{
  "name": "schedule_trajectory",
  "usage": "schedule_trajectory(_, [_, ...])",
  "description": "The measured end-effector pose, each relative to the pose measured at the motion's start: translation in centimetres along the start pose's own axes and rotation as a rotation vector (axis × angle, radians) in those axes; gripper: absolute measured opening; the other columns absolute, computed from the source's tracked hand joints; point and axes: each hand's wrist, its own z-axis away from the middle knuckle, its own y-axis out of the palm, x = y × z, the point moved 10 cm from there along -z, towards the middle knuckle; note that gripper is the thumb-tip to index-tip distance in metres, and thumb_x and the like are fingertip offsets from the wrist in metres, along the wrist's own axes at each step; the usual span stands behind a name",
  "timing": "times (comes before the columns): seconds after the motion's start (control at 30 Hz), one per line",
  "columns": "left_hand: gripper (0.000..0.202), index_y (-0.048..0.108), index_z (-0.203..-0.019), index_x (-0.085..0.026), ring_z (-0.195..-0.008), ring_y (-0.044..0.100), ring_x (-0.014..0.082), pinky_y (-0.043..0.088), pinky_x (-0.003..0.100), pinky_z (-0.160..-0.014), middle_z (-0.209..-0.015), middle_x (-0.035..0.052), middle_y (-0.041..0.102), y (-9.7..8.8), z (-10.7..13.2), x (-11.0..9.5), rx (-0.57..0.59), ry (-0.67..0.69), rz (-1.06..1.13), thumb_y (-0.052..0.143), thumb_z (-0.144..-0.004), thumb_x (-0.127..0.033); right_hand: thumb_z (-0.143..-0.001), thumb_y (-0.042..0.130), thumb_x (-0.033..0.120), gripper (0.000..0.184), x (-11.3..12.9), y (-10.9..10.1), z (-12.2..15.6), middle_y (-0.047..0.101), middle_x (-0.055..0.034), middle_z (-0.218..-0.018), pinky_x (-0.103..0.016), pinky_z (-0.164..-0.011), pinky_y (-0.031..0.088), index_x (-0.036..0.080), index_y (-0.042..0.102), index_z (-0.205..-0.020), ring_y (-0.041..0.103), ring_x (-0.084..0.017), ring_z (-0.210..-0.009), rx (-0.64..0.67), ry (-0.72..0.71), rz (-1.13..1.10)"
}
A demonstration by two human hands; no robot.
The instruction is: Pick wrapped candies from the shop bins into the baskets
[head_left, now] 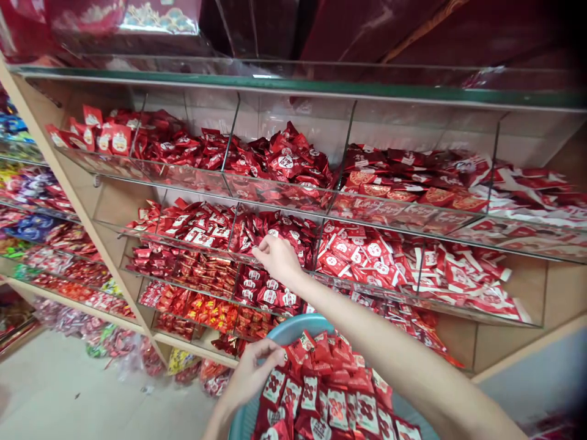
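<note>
My right hand (pixel 280 261) reaches over the glass lip of a middle shelf bin of dark red packets (pixel 293 235). Its fingers are pinched together, and whatever they might hold is too small to make out. Below, a teal plastic basket (pixel 287 330) is heaped with small red candy packets (pixel 337 408), several with white panels. Over the basket's left rim, my left hand (pixel 257 371) has thumb and forefinger closed at the edge of a red packet in the heap. My right forearm crosses above the basket and hides part of it.
Glass dividers (pixel 232 131) split the shelves into bins of red packets. A thick glass shelf edge (pixel 293 88) runs overhead. Another rack of colourful sweets (pixel 55 232) stands left. Bagged sweets (pixel 142 360) lie along the pale floor (pixel 68 391).
</note>
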Motion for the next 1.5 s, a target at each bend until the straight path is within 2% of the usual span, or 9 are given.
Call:
schedule_trajectory(0.13, [0.033,0.062,-0.074,-0.014,-0.074,0.058,0.0152,0.043,0.025,-0.071,-0.073,0.0028,0.064,0.0,0.0,0.1,-0.010,-0.002,-0.008,0.050,-0.084,-0.043,-0.079,0.056,0.033,0.016,-0.2,1.8,-3.6,0.067,-0.0076,-0.091,-0.028,-0.064,0.042,0.020,0.060,-0.087,0.062,-0.021,-0.083,-0.055,0.044,0.147])
schedule_trajectory(0.27, [0.034,0.062,-0.072,-0.014,-0.073,0.057,0.0151,0.043,0.025,-0.070,-0.072,0.0025,0.064,-0.2,-0.1,0.2,-0.019,-0.021,-0.030,0.050,-0.084,-0.044,-0.081,0.053,0.032,0.013,-1.8,2.9,-4.6,0.067,-0.0062,-0.087,-0.028,-0.064,0.042,0.022,0.061,-0.079,0.063,-0.020,-0.081,-0.063,0.143,0.086])
schedule_trajectory(0.37, [0.034,0.062,-0.073,-0.014,-0.073,0.057,0.0151,0.043,0.024,-0.070,-0.072,0.0024,0.064,-0.2,0.0,0.2,-0.014,-0.026,-0.030,0.050,-0.084,-0.044,-0.083,0.049,0.028,0.015,-2.4,2.1,-4.6,0.067,-0.0047,-0.080,-0.027,-0.063,0.042,0.022,0.060,-0.075,0.064,-0.019,-0.076,-0.132,0.133,0.014])
schedule_trajectory(0.57, [0.033,0.062,-0.074,-0.015,-0.074,0.057,0.0150,0.042,0.024,-0.071,-0.073,0.0020,0.064,-0.2,0.0,0.0,-0.004,-0.019,-0.035,0.050,-0.084,-0.043,-0.081,0.049,0.025,0.016,-3.7,0.3,-3.8,0.053,0.0049,-0.048,-0.020,-0.053,0.042,0.019,0.055,-0.067,0.059,-0.011,-0.046,-0.147,0.079,-0.393])
schedule_trajectory(0.7, [0.032,0.062,-0.074,-0.015,-0.073,0.057,0.0148,0.042,0.024,-0.069,-0.073,0.0020,0.063,-0.1,0.0,-0.1,0.004,-0.012,-0.022,0.050,-0.084,-0.043,-0.078,0.054,0.030,0.015,-4.3,-0.6,-2.3,0.051,0.0061,-0.044,-0.018,-0.041,0.039,0.019,0.055,-0.068,0.056,-0.010,-0.039,-0.119,0.059,-0.650])
schedule_trajectory(0.97, [0.030,0.063,-0.075,-0.015,-0.074,0.058,0.0147,0.043,0.023,-0.071,-0.074,0.0017,0.065,-0.2,0.0,-0.5,0.010,-0.009,-0.021,0.051,-0.083,-0.041,-0.075,0.060,0.040,0.024,-5.1,-2.8,5.1,0.055,0.0054,-0.046,-0.017,-0.037,0.038,0.017,0.057,-0.076,0.049,-0.008,-0.037,-0.048,0.107,-0.849])
schedule_trajectory(1.13, [0.029,0.064,-0.075,-0.015,-0.074,0.058,0.0146,0.043,0.023,-0.071,-0.075,0.0019,0.065,-0.2,-0.1,-0.9,0.023,-0.024,-0.030,0.053,-0.082,-0.041,-0.076,0.061,0.040,0.024,-7.6,-3.2,10.7,0.056,0.0048,-0.045,-0.018,-0.039,0.038,0.016,0.058,-0.076,0.048,-0.007,-0.037,0.019,0.232,-0.818])
schedule_trajectory(1.33, [0.029,0.063,-0.078,-0.015,-0.076,0.058,0.0150,0.044,0.024,-0.072,-0.077,0.0021,0.066,0.0,-0.1,-0.5,0.027,-0.040,-0.014,0.053,-0.081,-0.042,-0.078,0.058,0.044,0.026,-11.8,-1.0,18.3,0.059,0.0032,-0.050,-0.021,-0.043,0.040,0.018,0.058,-0.081,0.050,-0.008,-0.041,0.221,0.443,-0.758])
schedule_trajectory(1.5, [0.028,0.064,-0.078,-0.016,-0.077,0.059,0.0149,0.044,0.024,-0.074,-0.077,0.0015,0.066,0.1,-0.1,-0.8,0.021,-0.025,-0.018,0.053,-0.082,-0.041,-0.075,0.060,0.049,0.032,-14.7,2.8,25.9,0.055,0.0049,-0.049,-0.019,-0.040,0.034,0.017,0.056,-0.077,0.049,-0.007,-0.040,0.434,0.620,-0.790])
